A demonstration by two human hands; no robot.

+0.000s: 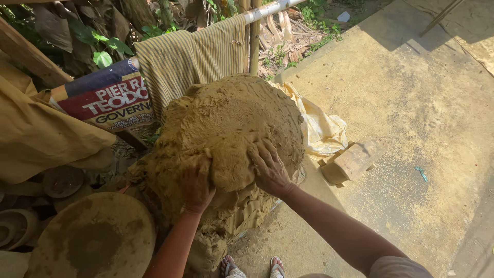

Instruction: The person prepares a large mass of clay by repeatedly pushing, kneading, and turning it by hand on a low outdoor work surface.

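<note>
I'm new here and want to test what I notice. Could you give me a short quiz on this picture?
1. True or false: both hands rest on the clay mound.
2. What hangs on the rail behind the mound? A) a striped cloth B) a coiled rope C) a metal bucket
3. What round thing lies below the left hand?

Key
1. True: the left hand and the right hand both press on its near side.
2. A, the striped cloth.
3. A clay-smeared round disc.
</note>
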